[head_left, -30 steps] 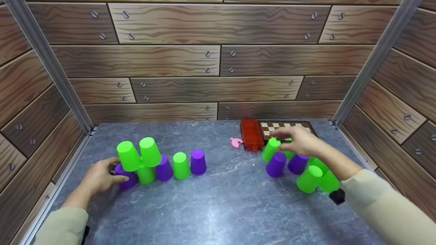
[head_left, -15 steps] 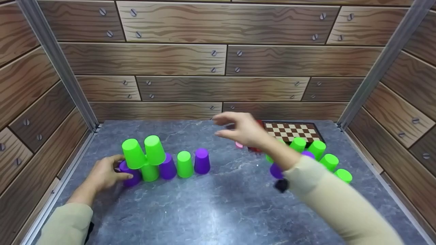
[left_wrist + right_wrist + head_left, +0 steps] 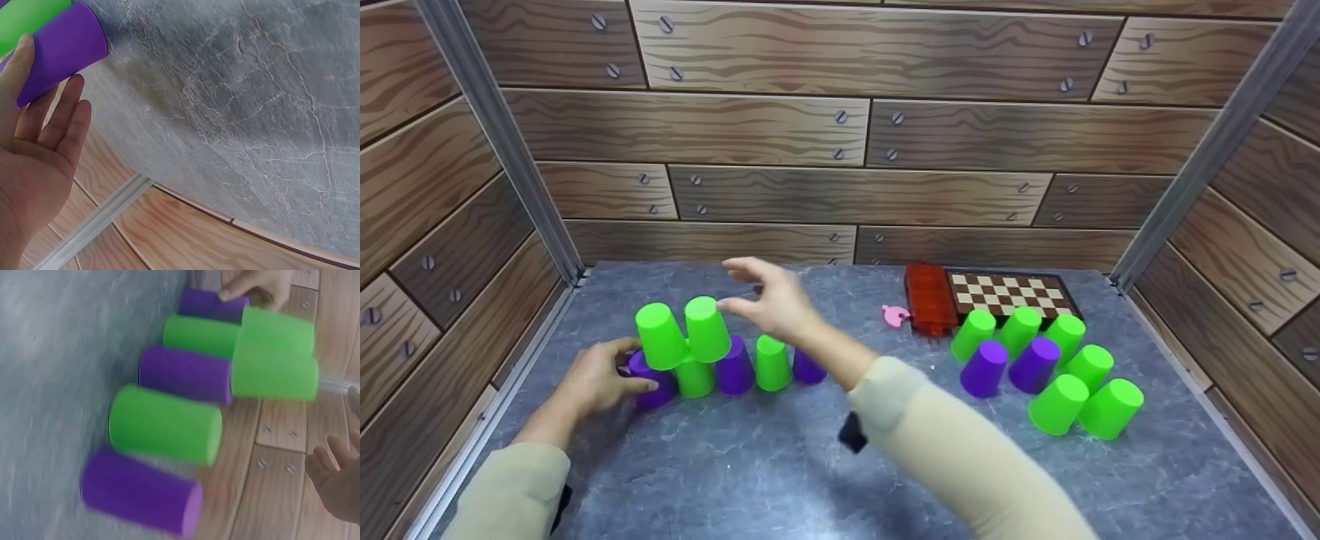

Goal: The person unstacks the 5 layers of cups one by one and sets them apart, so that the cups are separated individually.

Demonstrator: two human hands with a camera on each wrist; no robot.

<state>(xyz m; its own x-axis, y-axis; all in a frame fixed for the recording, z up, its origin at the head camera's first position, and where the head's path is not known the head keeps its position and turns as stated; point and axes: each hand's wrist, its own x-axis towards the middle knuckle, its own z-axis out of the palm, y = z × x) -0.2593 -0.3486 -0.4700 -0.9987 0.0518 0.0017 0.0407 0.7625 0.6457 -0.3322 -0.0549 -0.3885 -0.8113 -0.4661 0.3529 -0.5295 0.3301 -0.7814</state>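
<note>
A row of upturned cups, alternating purple and green, stands on the left of the table. My left hand (image 3: 598, 375) holds the purple cup (image 3: 64, 48) at the row's left end between thumb and fingers. Two green cups, an outer one (image 3: 658, 337) and an inner one (image 3: 707, 331), form a second layer over that end. My right hand (image 3: 776, 304), empty with thumb and fingers spread, hovers just right of the inner one. Below its forearm are a green cup (image 3: 772, 366) and a purple cup (image 3: 808, 369), the latter partly hidden in the head view.
At the right stand more upturned cups, including a purple one (image 3: 984, 369) and a green one (image 3: 1110, 409). Behind them lie a checkered board (image 3: 1009, 292), a red box (image 3: 930, 296) and a small pink piece (image 3: 895, 316). Wood-patterned walls enclose the grey table.
My right hand has swept left, empty, from above the right-hand cups to beside the upper green cups. My left hand has stayed at the end purple cup.
</note>
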